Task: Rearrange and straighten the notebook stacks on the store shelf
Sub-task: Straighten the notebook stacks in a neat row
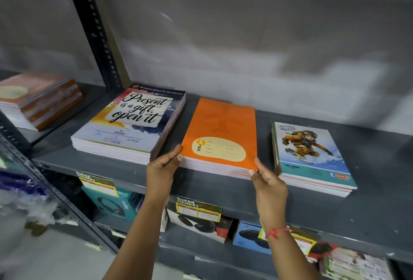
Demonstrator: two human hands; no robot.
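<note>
Three notebook stacks lie on the grey metal shelf (223, 188). The orange stack (221, 130) sits in the middle. My left hand (162, 168) grips its near left corner and my right hand (268, 181) grips its near right corner. To the left lies a taller stack with a "Present is a gift, open it" cover (131, 123), turned slightly askew. To the right lies a stack with a cartoon snowboarder cover (312, 156), its books a little uneven.
A brown-covered stack (40, 100) lies on the neighbouring shelf at far left, past a dark perforated upright (96, 33). Below, boxed headphones (111, 203) and other boxed goods sit behind supermarket price tags (199, 210). The wall stands close behind the shelf.
</note>
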